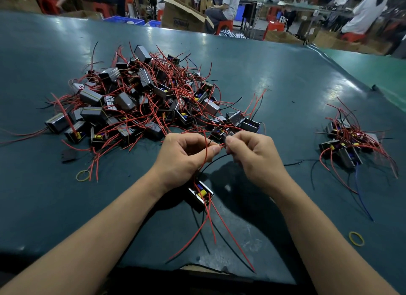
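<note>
Red wire (206, 150) I am pinching with my left hand (184, 156) and, at three o'clock, my right hand (252, 156); its module (201, 194) is at six o'clock.

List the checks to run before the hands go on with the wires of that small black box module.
1. Left hand pinches thin red wire: ok.
2. Right hand pinches the same wire's end: ok.
3. Small black box module lies apart from the big tangled pile: ok.
4. Wire tips lined up: cannot tell, fingers hide them.
5. Yellow rubber band lies on dark green table: ok.
</note>
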`<state>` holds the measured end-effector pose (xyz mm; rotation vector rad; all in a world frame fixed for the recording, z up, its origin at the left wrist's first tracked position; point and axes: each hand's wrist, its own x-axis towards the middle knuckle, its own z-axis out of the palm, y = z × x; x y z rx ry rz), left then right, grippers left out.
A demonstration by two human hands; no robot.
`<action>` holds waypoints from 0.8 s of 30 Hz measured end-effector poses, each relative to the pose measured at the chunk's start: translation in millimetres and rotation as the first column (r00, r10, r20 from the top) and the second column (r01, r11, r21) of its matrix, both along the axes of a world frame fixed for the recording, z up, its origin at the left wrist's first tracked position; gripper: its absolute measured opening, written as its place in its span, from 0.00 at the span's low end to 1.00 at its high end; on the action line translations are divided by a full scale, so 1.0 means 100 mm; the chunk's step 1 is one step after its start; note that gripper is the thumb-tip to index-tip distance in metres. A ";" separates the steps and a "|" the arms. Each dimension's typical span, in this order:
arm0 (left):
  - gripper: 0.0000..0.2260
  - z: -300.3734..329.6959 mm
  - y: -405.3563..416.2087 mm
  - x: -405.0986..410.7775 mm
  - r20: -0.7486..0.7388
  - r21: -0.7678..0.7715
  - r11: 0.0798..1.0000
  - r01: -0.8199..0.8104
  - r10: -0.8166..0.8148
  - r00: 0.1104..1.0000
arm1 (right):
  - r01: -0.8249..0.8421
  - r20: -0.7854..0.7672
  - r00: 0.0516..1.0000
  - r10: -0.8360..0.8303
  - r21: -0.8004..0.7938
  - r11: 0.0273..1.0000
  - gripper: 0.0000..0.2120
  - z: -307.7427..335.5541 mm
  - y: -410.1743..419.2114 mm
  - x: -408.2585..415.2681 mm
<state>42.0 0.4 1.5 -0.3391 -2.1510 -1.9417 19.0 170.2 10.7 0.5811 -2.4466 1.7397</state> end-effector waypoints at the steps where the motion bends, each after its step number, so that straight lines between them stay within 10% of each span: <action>1: 0.04 0.00 0.00 0.00 -0.011 0.004 1.000 0.006 -0.006 1.000 | -0.003 0.230 0.972 0.043 -0.171 0.985 0.18 0.02 -0.03 0.01; 4: 0.04 -0.01 0.01 0.00 -0.019 -0.002 1.000 0.002 -0.002 1.000 | 0.093 0.453 0.890 0.048 -0.285 0.954 0.19 0.02 -0.07 0.01; 7: 0.07 -0.04 0.01 -0.02 0.002 -0.015 0.999 -0.037 0.037 0.999 | 0.210 -0.113 0.973 -0.200 0.093 0.973 0.14 -0.07 -0.08 0.04; 11: 0.09 -0.05 0.01 -0.05 0.016 -0.012 0.998 -0.059 0.059 0.998 | 0.390 -0.544 0.817 -0.193 0.273 0.879 0.15 -0.13 -0.12 0.05; 24: 0.05 -0.02 -0.01 -0.05 0.041 -0.010 0.996 -0.091 0.092 0.995 | 0.240 -0.573 0.819 -0.010 0.327 0.914 0.13 -0.07 0.12 -0.02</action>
